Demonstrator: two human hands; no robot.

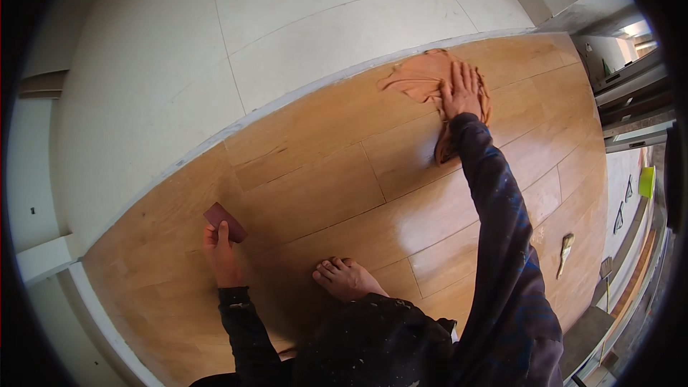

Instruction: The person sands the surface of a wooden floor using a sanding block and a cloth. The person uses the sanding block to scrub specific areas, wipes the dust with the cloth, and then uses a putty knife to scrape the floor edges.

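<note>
My left hand [223, 256] pinches a dark red, flat rectangular piece [228, 222] between thumb and fingers, above the wood-plank floor [308, 186]. Its exact kind is not clear. At the far right, my outstretched right hand [462, 92] lies flat with fingers apart on a crumpled orange-brown cloth [419, 75]. The cloth spreads to the left of the hand, and a fold of it hangs back toward me beside my wrist. Its far edge is close to the pale strip [287, 100] bordering the planks.
My bare foot [347, 279] rests on the planks between my arms. A paintbrush [565, 254] lies to the right of my right arm. Past the strip is a pale surface with large panels [308, 11]. Dark metal rails [634, 104] and a green object [646, 182] line the right side.
</note>
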